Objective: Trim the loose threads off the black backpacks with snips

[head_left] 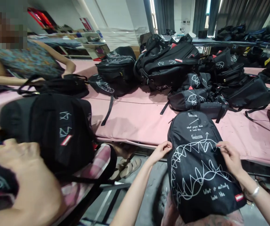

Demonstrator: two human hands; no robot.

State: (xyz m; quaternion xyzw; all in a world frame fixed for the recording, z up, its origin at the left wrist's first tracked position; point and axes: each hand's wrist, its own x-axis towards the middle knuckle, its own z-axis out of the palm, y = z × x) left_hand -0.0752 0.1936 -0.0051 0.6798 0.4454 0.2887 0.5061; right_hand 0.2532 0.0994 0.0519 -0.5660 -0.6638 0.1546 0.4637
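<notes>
A black backpack (pixel 200 169) with white scribble lines and the word "Success" lies across my lap, its top leaning on the pink table edge. My left hand (pixel 161 150) pinches the bag's left edge with curled fingers. At the bag's right edge, my right hand (pixel 229 156) grips the fabric, a silver bracelet on that wrist.
A long pink-covered table (pixel 137 119) carries a heap of black backpacks (pixel 172 62) at the back and right. At the left, another person's arm (pixel 26 185) rests near a black backpack (pixel 55 131). A second person (pixel 29 61) leans on the table further back. Sandals (pixel 127 168) lie on the floor.
</notes>
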